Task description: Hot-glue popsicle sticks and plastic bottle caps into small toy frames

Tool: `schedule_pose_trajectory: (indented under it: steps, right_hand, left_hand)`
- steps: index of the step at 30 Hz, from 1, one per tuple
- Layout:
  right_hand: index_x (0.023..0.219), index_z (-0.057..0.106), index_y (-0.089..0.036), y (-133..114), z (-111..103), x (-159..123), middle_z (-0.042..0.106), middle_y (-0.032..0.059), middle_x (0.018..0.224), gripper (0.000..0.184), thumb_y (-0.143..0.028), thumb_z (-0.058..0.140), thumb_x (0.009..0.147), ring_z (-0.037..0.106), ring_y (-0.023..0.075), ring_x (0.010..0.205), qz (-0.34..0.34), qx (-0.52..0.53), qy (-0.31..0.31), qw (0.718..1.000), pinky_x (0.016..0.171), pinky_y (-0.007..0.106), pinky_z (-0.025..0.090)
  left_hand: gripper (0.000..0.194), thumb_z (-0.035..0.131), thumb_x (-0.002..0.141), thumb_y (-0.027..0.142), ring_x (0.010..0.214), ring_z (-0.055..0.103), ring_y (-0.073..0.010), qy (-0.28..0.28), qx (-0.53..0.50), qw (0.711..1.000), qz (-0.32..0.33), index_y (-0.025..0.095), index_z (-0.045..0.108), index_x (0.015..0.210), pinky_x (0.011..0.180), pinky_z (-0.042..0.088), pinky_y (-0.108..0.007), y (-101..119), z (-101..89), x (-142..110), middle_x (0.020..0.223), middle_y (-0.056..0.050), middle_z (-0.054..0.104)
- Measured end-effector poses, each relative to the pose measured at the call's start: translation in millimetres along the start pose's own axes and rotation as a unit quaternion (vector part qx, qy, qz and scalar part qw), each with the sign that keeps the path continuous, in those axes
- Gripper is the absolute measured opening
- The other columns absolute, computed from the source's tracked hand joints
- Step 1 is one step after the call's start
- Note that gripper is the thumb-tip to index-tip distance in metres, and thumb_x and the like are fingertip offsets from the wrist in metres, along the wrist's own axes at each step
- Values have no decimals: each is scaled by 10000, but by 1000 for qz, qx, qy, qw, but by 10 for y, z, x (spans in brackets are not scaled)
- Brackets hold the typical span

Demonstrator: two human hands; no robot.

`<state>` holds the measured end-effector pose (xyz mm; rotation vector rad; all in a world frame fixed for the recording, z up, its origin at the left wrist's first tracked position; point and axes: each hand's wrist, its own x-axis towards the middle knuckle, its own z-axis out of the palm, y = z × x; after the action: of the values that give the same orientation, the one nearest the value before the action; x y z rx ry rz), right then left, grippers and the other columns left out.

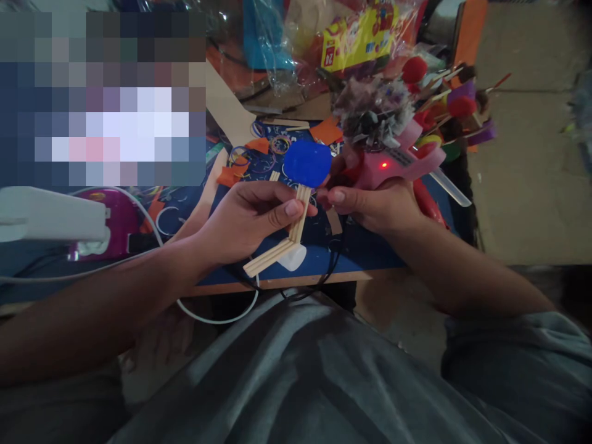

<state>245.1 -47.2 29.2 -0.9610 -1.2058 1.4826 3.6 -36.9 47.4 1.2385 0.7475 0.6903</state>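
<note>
My left hand (263, 213) is closed, thumb over fingers, on a craft-stick figure (300, 222). The figure is made of pale sticks set side by side, bent at an angle near the bottom. A rounded blue piece (307, 163) tops it, and a white rounded piece (292, 256) is beside the bend. Just to the right, my right hand (370, 200) is closed on a pink glue gun (386, 168) with a lit red light. A translucent glue stick (451, 188) shows at its right. The gun's tip and its contact with the figure are hidden by my fingers.
Orange scraps (234, 172), rubber bands and cut bits litter the blue table (370, 253). Stick crafts (456, 108) and a grey fuzzy piece (374, 111) stand at the back right. A white charger (53, 214) and cables lie left. A yellow box (358, 40) is behind.
</note>
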Motion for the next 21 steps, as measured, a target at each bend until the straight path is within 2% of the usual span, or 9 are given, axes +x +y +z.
schedule_pose_trajectory:
  steps: [3, 7, 10, 14, 17, 21]
  right_hand:
    - [964, 713, -275, -12, 12, -11, 768, 15, 956, 587, -653, 1116, 766, 772, 217, 868, 23, 2, -16, 1000, 667, 336, 637]
    - [945, 616, -295, -34, 2, -8, 734, -12, 895, 690, -646, 1157, 699, 699, 187, 733, 22, 23, -12, 999, 598, 334, 570]
    - [968, 597, -308, -31, -7, 4, 727, -16, 906, 682, -612, 1152, 715, 649, 175, 693, 12, 21, 9, 1000, 575, 336, 529]
    - [967, 585, -318, -38, 16, 16, 710, -7, 898, 686, -656, 1126, 716, 614, 188, 696, 3, 6, 50, 999, 543, 343, 473]
    - [957, 569, -313, -48, 45, 14, 724, -8, 928, 707, -657, 1132, 702, 630, 181, 710, 2, 7, 52, 999, 556, 334, 498]
    - [1007, 625, -302, 10, 48, -4, 749, -10, 956, 726, -644, 1164, 660, 695, 181, 759, 18, 22, 15, 999, 601, 315, 569]
  left_hand:
    - [601, 1062, 816, 746, 704, 683, -163, 0, 6, 1000, -1, 214, 787, 775, 662, 591, -312, -10, 2, 5, 835, -58, 810]
    - [684, 1044, 753, 852, 685, 647, -157, 19, 16, 1000, -9, 229, 762, 741, 643, 569, -309, -4, 14, 15, 845, -55, 822]
    - [673, 1036, 773, 849, 663, 635, -149, 14, 12, 1000, 2, 226, 785, 753, 645, 581, -306, 8, 11, 19, 755, -38, 770]
    - [652, 1050, 781, 820, 676, 644, -145, 15, 2, 1000, 7, 221, 796, 748, 646, 584, -289, -4, 8, 21, 679, -10, 704]
    - [650, 1064, 771, 804, 653, 619, -122, 24, -16, 999, 18, 205, 810, 762, 645, 582, -275, -21, 15, 25, 681, -2, 711]
    - [598, 1088, 791, 730, 636, 616, -109, 13, -23, 999, 20, 198, 815, 768, 667, 603, -275, -28, 17, 37, 694, 3, 731]
